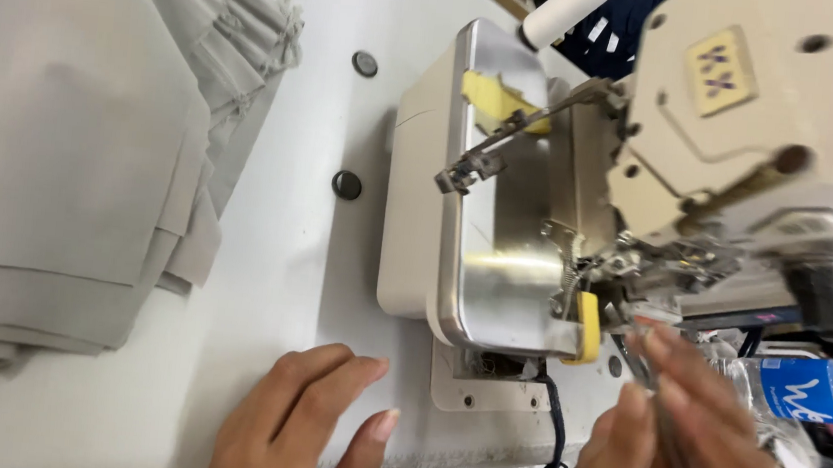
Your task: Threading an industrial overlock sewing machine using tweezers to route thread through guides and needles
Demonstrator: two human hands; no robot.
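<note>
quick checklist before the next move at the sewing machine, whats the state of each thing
1. Left hand resting flat on the white table, away from the needle area: ok.
2. Right hand holding a thin metal tool close to the needle area: ok, though blurred.
3. Steel plate free of fabric: ok.
4. Folded grey fabric lying apart from the machine: ok.
5. Thread through the needle: cannot tell.
6. Plastic bottle lying beside the machine, cap hidden: cannot tell.

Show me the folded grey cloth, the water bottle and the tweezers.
Folded grey cloth (72, 154): head view, middle of the top fold.
Water bottle (805, 390): head view, on its blue label.
Tweezers (670, 437): head view, on the metal shaft in the right hand (679, 448).
</note>
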